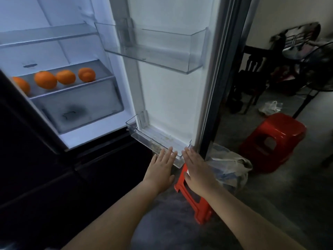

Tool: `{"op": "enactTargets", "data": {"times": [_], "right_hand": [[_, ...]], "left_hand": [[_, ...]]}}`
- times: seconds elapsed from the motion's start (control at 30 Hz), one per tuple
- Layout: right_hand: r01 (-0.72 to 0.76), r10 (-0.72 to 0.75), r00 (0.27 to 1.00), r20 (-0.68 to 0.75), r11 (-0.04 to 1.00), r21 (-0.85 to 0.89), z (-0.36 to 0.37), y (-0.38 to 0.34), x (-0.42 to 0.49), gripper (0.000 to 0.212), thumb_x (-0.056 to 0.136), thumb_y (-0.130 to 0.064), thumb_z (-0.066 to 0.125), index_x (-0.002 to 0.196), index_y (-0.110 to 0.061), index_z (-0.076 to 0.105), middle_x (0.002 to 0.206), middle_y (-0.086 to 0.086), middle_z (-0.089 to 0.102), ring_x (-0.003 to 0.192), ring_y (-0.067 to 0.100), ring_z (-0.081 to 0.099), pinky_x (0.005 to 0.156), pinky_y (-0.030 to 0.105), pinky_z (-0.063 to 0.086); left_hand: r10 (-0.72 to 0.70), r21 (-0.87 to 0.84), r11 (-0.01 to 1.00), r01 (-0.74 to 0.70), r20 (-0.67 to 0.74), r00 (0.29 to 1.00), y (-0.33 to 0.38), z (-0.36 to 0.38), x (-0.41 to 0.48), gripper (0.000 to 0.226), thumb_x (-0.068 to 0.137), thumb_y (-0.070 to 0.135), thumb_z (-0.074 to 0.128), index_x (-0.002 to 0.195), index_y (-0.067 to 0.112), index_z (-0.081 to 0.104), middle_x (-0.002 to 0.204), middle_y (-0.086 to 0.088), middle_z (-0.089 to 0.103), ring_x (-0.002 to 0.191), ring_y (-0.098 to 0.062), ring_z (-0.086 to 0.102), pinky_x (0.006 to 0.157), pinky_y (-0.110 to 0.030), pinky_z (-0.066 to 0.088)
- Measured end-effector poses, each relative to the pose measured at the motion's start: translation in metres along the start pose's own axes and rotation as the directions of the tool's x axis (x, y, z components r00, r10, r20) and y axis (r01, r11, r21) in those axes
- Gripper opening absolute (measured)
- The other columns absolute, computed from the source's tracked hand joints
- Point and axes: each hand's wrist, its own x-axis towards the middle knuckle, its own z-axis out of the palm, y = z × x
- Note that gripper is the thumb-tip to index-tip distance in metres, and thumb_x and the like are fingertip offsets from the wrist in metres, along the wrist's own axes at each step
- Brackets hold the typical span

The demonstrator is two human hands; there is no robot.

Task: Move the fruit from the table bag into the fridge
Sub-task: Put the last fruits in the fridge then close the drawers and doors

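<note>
Four oranges (45, 79) sit in a row on the fridge shelf (72, 87) above the frosted drawer (79, 107), spread from the shelf's left edge, where one is partly cut off by the dark left door, to about its middle-right; we see them apart from one another, none touching. The fridge (115, 73) stands open, its right door (173, 91) swung wide toward us, with a clear upper door bin (194, 51) and a clear lower door bin (137, 130), both holding no fruit. Our left hand (160, 170) reaches out flat, fingers straight and spread, palm down, gripping nothing, its fingertips at the outer front edge of the lower door bin. Our right hand (196, 170) is likewise flat and spread wide, holding nothing, its fingertips at the bin's right corner near the bottom edge of the door. Below the hands a small red stool (196, 202) lies on the floor (270, 204), and just beside it, against the door's edge, is a crumpled plastic bag (232, 168). A larger red stool (273, 139) stands upright further right, with a smaller white bag (270, 107) beyond it near dark chairs (252, 78). We cannot tell what the bags contain.
</note>
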Motion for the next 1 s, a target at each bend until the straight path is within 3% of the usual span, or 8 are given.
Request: {"op": "enactTargets", "data": {"times": [0.07,0.3,0.43,0.57,0.67,0.77,0.87,1.0], "right_hand": [[0.000,0.000,1.000,0.009,1.000,0.007,0.008,-0.004,-0.001,0.073,0.088,-0.019,0.056,0.149,-0.012,0.016,0.157,0.006,0.012,0.144,0.019,0.000,0.117,0.037,0.015],[0.110,-0.109,0.993,0.046,0.994,-0.020,0.019,-0.031,-0.006,0.079,0.087,-0.022,0.057,0.151,-0.016,0.010,0.158,0.002,0.007,0.146,0.021,0.001,0.114,0.032,-0.001],[0.179,-0.178,0.981,0.074,0.984,-0.007,0.027,-0.058,-0.008,0.082,0.076,-0.019,0.067,0.147,-0.011,0.026,0.153,0.010,0.029,0.141,0.029,0.027,0.111,0.045,0.030],[0.326,-0.325,0.945,0.043,0.945,-0.010,0.018,-0.086,-0.008,0.079,0.070,-0.018,0.071,0.141,-0.006,0.039,0.147,0.012,0.040,0.136,0.029,0.037,0.102,0.044,0.042],[0.480,-0.483,0.875,-0.032,0.874,-0.071,0.003,-0.104,-0.011,0.061,0.077,-0.017,0.058,0.135,-0.002,0.045,0.145,0.016,0.041,0.137,0.031,0.031,0.107,0.042,0.036],[0.512,-0.504,0.846,-0.173,0.859,0.002,-0.018,-0.125,-0.010,0.046,0.097,-0.020,0.030,0.139,-0.005,0.042,0.150,0.013,0.033,0.143,0.026,0.020,0.112,0.041,0.030],[0.550,-0.530,0.788,-0.314,0.835,-0.029,-0.040,-0.149,-0.003,0.051,0.090,-0.015,0.046,0.139,-0.008,0.042,0.152,0.012,0.028,0.143,0.028,0.020,0.114,0.044,0.024],[0.424,-0.425,0.764,-0.485,0.898,-0.118,-0.067,-0.178,0.020,0.063,0.082,-0.017,0.060,0.142,-0.009,0.039,0.154,0.015,0.020,0.144,0.033,0.015,0.113,0.049,0.022]], "left_hand": [[-0.024,0.030,0.999,0.024,0.010,1.000,-0.002,0.004,-0.005,0.084,0.093,0.045,0.043,0.148,0.024,-0.017,0.156,0.003,-0.024,0.145,-0.023,-0.014,0.117,-0.048,0.005],[-0.069,0.058,0.996,0.070,-0.017,0.997,-0.031,0.012,-0.040,0.089,0.092,0.042,0.048,0.147,0.026,-0.020,0.154,0.007,-0.027,0.146,-0.025,-0.002,0.117,-0.049,0.008],[-0.143,0.031,0.989,0.144,-0.029,0.989,-0.046,0.013,-0.061,0.089,0.089,0.036,0.052,0.149,0.025,-0.014,0.156,0.007,-0.023,0.146,-0.023,0.002,0.117,-0.048,0.007],[-0.226,0.005,0.974,0.227,-0.042,0.973,-0.066,0.012,-0.084,0.088,0.089,0.035,0.054,0.150,0.022,-0.008,0.156,0.008,-0.022,0.146,-0.022,0.003,0.117,-0.047,0.008],[-0.269,0.009,0.963,0.270,-0.043,0.962,-0.090,0.010,-0.099,0.088,0.088,0.036,0.055,0.150,0.021,-0.006,0.156,0.008,-0.021,0.146,-0.021,0.005,0.117,-0.047,0.008],[-0.301,-0.033,0.953,0.300,-0.032,0.953,-0.119,0.006,-0.112,0.090,0.086,0.033,0.058,0.151,0.022,-0.003,0.157,0.008,-0.018,0.142,-0.017,0.017,0.117,-0.046,0.012],[-0.330,-0.024,0.944,0.330,-0.011,0.944,-0.147,0.002,-0.124,0.092,0.086,0.033,0.059,0.150,0.022,-0.006,0.158,0.007,-0.015,0.141,-0.017,0.020,0.117,-0.045,0.015],[-0.358,-0.050,0.932,0.359,0.017,0.933,-0.179,0.000,-0.136,0.094,0.086,0.032,0.058,0.150,0.020,-0.010,0.159,0.006,-0.011,0.141,-0.018,0.020,0.114,-0.043,0.023]]}}
